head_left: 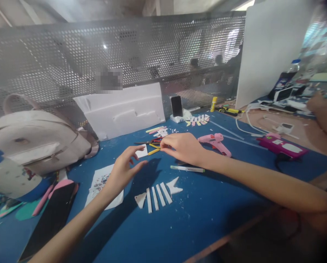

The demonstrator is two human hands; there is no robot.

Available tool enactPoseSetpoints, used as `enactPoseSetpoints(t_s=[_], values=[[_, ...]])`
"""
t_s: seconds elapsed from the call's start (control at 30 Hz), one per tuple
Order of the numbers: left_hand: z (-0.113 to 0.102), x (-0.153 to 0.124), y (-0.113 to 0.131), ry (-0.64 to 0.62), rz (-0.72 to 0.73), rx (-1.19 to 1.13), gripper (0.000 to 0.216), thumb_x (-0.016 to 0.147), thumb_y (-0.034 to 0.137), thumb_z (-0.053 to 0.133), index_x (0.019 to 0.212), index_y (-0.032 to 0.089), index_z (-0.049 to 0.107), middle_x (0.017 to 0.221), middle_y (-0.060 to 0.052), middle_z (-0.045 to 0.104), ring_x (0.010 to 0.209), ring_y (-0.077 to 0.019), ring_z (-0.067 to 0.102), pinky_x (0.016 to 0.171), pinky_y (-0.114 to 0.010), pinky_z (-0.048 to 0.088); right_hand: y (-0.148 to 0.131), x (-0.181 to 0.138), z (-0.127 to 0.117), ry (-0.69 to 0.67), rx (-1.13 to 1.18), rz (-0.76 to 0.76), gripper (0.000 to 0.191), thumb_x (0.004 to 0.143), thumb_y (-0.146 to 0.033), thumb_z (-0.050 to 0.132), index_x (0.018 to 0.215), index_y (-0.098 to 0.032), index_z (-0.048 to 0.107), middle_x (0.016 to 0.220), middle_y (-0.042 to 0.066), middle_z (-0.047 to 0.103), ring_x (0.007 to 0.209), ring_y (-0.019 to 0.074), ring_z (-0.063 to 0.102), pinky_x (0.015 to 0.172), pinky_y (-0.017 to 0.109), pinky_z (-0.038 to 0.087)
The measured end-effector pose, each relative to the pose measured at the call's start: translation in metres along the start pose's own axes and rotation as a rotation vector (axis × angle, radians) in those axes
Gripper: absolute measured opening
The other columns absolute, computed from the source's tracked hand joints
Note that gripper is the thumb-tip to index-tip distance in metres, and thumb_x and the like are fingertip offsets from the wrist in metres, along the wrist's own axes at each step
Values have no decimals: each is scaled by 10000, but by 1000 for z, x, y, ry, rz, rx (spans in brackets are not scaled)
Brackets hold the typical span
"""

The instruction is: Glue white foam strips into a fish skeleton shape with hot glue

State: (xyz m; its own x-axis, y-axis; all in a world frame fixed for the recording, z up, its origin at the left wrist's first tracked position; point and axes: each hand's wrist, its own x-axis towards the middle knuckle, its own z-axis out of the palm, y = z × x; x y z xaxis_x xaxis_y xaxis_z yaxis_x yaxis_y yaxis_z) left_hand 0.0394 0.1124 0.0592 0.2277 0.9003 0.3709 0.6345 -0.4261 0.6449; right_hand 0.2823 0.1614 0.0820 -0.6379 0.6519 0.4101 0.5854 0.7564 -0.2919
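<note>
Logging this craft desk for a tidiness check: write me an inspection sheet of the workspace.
surface: blue table, dotted with white crumbs.
job's things: yellow stick; white strips laid out like a fish skeleton.
clutter: pink glue gun, pen, scissors, backpack, phone.
grips: left hand open, over the table; right hand with fingertips at the yellow stick, hold unclear.
cables: white cable loops at the right.
surroundings: perforated metal screen behind; another person's arm far right.
</note>
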Motion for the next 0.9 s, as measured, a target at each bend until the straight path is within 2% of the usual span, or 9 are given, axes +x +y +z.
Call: enactPoseSetpoints(t_s=[0.13, 0.23, 0.37, 0.5, 0.6, 0.73, 0.9], values=[[-1, 1, 4, -31, -27, 20, 249, 905, 378, 620, 1050, 176, 628, 941, -29, 649, 695, -106, 583, 669, -282, 527, -15, 8, 4, -6, -32, -50, 223, 944, -301, 448, 912, -193, 640, 919, 45, 672, 822, 160, 558, 655, 280, 293], [0, -2, 1, -52, -88, -37, 242, 933, 388, 581, 984, 157, 633, 793, 6, 636, 570, -76, 547, 580, -239, 508, -24, 14, 6, 4, -47, -73, 209, 936, -293, 461, 882, -185, 631, 877, 38, 665, 788, 148, 545, 622, 275, 259], [-5, -8, -5, -52, -141, -145, 280, 956, 402, 538, 972, 137, 627, 811, 0, 644, 567, -76, 554, 572, -237, 508, -30, 20, 9, 14, -43, -107, 165, 921, -265, 492, 870, -177, 622, 860, 26, 668, 740, 124, 534, 603, 263, 239], [-6, -18, -9, -155, -184, -262, 288, 949, 410, 550, 957, 134, 632, 774, 6, 648, 530, -69, 545, 552, -231, 501, -32, 26, 18, 9, -8, -148, 122, 905, -258, 525, 878, -178, 614, 860, -3, 678, 718, 99, 550, 606, 242, 273], [-3, -25, -15, -177, -207, -346, 312, 953, 432, 533, 1036, 144, 619, 826, -10, 659, 562, -77, 562, 564, -237, 498, -32, 33, 27, -25, 8, -209, 127, 920, -263, 519, 905, -181, 615, 861, -15, 676, 714, 89, 562, 607, 230, 295], [-7, -29, -30, -112, -258, -432, 383, 969, 473, 481, 1146, 146, 574, 876, -23, 656, 538, -68, 520, 506, -212, 442, -36, 46, 38, -77, -20, -312, 184, 951, -277, 487, 918, -166, 629, 875, 32, 667, 779, 131, 558, 623, 257, 282], [-18, -28, -39, -122, -336, -475, 350, 929, 460, 560, 1004, 127, 637, 798, -11, 666, 457, -40, 450, 434, -180, 361, -43, 57, 45, -72, -5, -351, 237, 969, -226, 421, 886, -124, 618, 884, 95, 652, 817, 173, 524, 662, 303, 272]])
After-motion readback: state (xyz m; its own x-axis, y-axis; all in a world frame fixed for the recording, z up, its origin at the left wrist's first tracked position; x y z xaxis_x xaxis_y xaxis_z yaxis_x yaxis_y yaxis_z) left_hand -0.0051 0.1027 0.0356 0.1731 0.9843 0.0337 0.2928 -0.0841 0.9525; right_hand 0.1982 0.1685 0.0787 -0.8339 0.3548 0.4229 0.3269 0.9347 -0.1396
